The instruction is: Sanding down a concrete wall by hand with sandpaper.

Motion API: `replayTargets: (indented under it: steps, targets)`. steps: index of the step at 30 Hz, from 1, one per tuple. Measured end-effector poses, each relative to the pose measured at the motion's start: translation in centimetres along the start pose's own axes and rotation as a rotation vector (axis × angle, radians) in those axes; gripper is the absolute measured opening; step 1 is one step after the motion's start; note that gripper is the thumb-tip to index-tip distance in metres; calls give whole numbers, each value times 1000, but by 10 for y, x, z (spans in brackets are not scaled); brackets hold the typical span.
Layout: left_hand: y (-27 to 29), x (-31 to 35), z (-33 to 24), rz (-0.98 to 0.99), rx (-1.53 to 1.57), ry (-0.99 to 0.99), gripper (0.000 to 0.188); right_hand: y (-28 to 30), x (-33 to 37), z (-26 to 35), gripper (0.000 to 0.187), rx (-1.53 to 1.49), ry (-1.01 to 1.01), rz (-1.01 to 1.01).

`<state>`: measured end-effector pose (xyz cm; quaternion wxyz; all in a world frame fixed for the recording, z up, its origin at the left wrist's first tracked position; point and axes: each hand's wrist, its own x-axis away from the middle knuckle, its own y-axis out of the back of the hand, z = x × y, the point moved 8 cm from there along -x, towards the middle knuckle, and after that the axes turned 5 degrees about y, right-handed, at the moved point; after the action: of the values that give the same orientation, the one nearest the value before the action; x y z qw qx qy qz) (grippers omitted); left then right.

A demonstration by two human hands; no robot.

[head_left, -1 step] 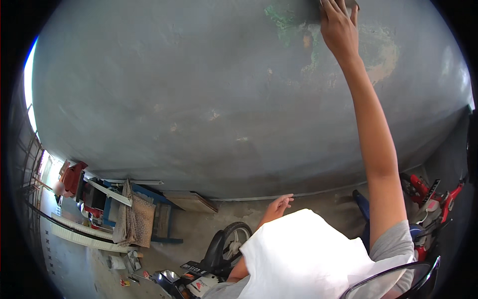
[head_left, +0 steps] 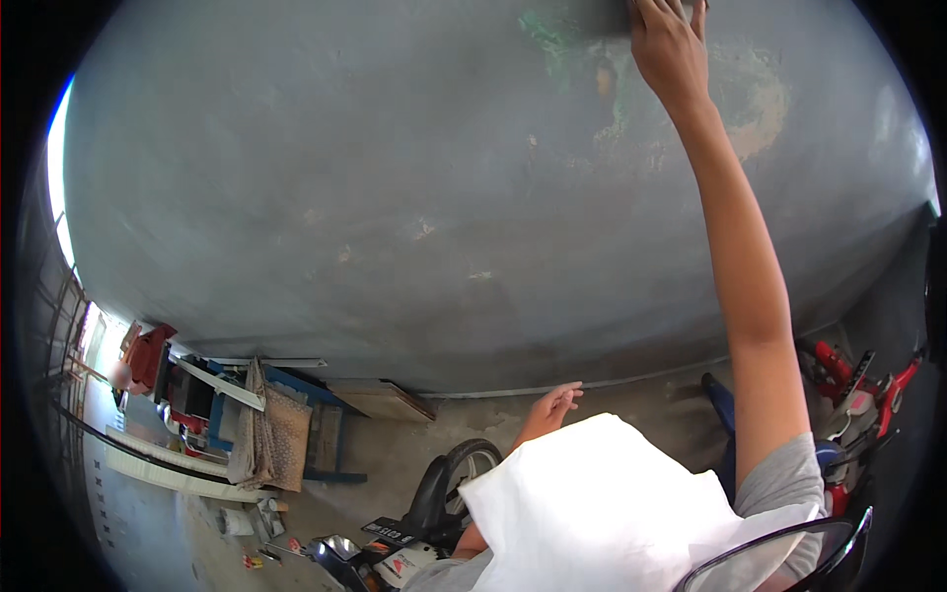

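Observation:
My right hand (head_left: 671, 47) is raised high against a grey wall (head_left: 395, 187). Its fingers press a dark, flat piece (head_left: 703, 4) to the surface; the top edge cuts most of it off, so its kind is unclear. Just below and beside that hand, the wall shows a worn patch (head_left: 548, 39) with green and tan showing through. Low in front of the wall, my left hand (head_left: 552, 407) hangs with fingers a little bent and apart, holding nothing I can see. A white cloth (head_left: 592, 503) hides part of my left arm and body.
Below left stands a motorcycle (head_left: 424, 533), its wheel near my left arm. A red motorcycle (head_left: 858, 405) is at the right. Boards (head_left: 385, 397), a brown cloth (head_left: 258, 434) and a blue frame (head_left: 335, 478) crowd the left side by the wall.
My right hand has slid slightly upward along the wall, and less of the flat piece shows. My left hand stays in nearly the same place.

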<state>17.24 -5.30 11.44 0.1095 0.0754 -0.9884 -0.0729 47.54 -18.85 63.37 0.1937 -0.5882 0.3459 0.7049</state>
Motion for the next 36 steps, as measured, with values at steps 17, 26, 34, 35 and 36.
replayTargets:
  steps: [17, 26, 34, 35, 36]
  targets:
    - [-3, -3, 5, 5, 25, -14, 50, -1, 1, -5, 64, 48, 18, -22]
    - [-16, 0, 0, 1, 63, 57, 51, 10, -6, -4, 60, 20, 10, 8]
    - [-13, -6, 2, -20, 87, 42, 52, -10, 13, -5, 57, 28, 5, -13]
    - [-15, -6, -2, -14, 78, 36, 53, -5, 9, -7, 56, 11, 3, -32]
    - [-16, -6, -6, -13, 74, 34, 53, -1, 1, -9, 56, 13, 1, -35]
